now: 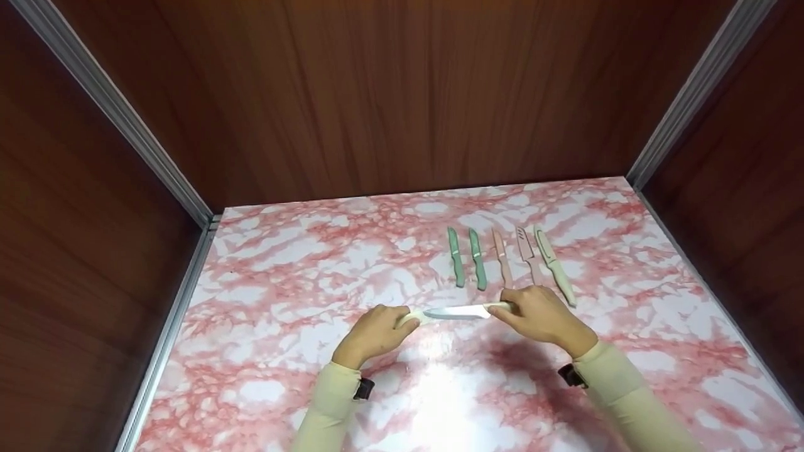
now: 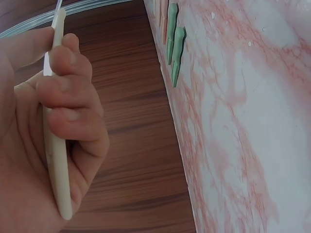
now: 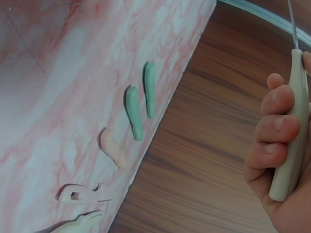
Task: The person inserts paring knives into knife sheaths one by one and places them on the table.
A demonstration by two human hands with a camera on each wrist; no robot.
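Note:
My right hand (image 1: 537, 314) grips the cream handle of a knife (image 1: 461, 312), its fingers curled round it in the right wrist view. The bare, shiny blade points left, across the gap between both hands. In my left hand (image 1: 375, 333) is a cream blade cover (image 2: 59, 170), held between thumb and curled fingers. The blade's tip end meets the cover's near end beside the left thumb. Both hands are over the table, in front of a row of knives. Much of the cover is hidden by the left fingers in the head view.
Two green knives (image 1: 456, 257), a peach knife (image 1: 501, 257), a pink broad-bladed knife (image 1: 526, 248) and a cream knife (image 1: 556, 267) lie side by side beyond the right hand. The red-and-white marbled table (image 1: 282, 282) is enclosed by brown wood panels (image 1: 377, 94).

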